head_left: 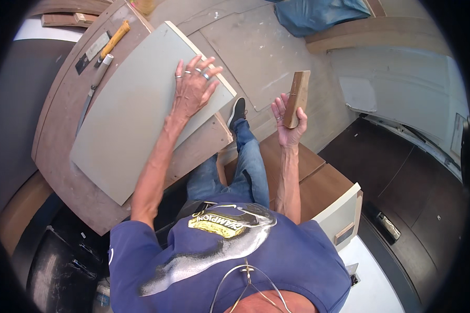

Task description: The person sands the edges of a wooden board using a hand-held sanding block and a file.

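Note:
My left hand lies on a pale grey panel with its fingers spread, the fingertips reaching over the panel's light far-right edge. The panel rests at a slant on a brown wooden board. To the right, over the floor, my right hand is turned palm up. Its thumb and fingers are closed round a short wooden block, which stands out beyond the fingers toward the far side.
Beside the panel lie a hammer with a yellow handle, a flat scraper and a long grey-handled tool. A blue sheet hangs far right. Brown boards and a small grey piece lie at my right side.

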The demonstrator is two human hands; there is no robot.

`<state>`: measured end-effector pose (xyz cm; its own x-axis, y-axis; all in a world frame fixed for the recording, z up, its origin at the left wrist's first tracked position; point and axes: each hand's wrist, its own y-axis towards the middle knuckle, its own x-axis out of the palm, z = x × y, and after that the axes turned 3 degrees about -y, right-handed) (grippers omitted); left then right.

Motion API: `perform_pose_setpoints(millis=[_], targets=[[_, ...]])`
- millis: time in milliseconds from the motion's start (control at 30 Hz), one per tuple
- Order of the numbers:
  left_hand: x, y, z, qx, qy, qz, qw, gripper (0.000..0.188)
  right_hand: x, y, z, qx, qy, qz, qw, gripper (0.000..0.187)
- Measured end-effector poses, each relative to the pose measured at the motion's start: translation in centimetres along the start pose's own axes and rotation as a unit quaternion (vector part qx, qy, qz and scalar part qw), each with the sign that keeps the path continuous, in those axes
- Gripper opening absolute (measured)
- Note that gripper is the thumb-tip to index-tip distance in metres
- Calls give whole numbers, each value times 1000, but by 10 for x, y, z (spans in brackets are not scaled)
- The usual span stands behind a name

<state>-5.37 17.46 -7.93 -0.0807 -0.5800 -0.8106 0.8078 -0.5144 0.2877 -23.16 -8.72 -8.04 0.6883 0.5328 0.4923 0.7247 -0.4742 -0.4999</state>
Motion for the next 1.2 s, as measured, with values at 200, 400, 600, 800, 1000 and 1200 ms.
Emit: perform_pose_setpoints(millis=[200,400,600,800,1000,1200], targets=[[16,22,-8,31,-42,-264,963,17,28,-8,22,-39,-182,-33,982,72],[1,19,-88,-96,-27,80,992,20,70,-23,54,-205,-510,-75,832,82],[-30,27,-188,-183,132,191,955,28,63,-25,78,-282,-615,-109,728,82],[-26,28,-178,-240,122,91,959,26,75,-9,79,-261,-621,-117,730,81],[-30,28,-182,-200,114,105,968,24,138,38,85,-234,-616,-144,739,80],[-34,30,-178,-215,109,110,964,24,65,-14,67,-216,-589,-127,768,78]])
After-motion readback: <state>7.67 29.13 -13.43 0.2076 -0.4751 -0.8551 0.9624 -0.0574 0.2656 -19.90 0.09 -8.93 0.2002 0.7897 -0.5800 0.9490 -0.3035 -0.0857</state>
